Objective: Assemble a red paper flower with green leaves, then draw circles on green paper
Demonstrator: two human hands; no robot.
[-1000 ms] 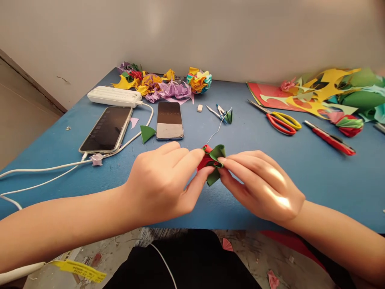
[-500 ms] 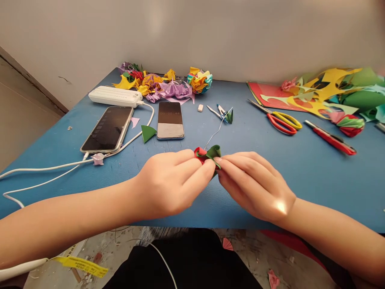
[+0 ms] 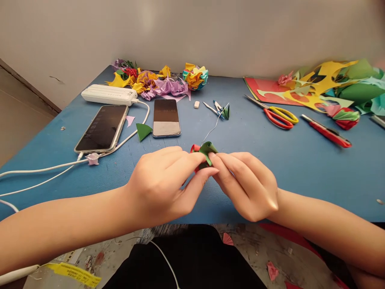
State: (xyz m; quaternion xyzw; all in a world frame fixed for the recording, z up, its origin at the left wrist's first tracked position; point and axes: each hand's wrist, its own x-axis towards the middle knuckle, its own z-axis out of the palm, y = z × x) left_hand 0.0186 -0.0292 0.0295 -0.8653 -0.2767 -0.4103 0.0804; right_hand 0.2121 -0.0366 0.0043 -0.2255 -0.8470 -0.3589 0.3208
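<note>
A small red and green paper flower [image 3: 204, 151] sits between both hands above the blue table [image 3: 300, 168]. My left hand [image 3: 164, 182] pinches it from the left with thumb and fingers closed. My right hand [image 3: 246, 182] pinches it from the right, fingers pressed together on the green paper. A thin wire [image 3: 215, 125] runs from the flower toward the back of the table. Most of the flower is hidden by my fingers.
Two phones [image 3: 102, 128] [image 3: 166, 117], a white power bank [image 3: 108, 94] and cables lie at the left. Paper flowers [image 3: 156, 82] are piled at the back. Scissors [image 3: 275, 114], a red cutter [image 3: 327, 132] and cut coloured paper [image 3: 325, 86] lie at the right.
Both hands have drawn a little closer to me and tighter around the flower, so less of the red and green paper shows. The view has tilted slightly.
</note>
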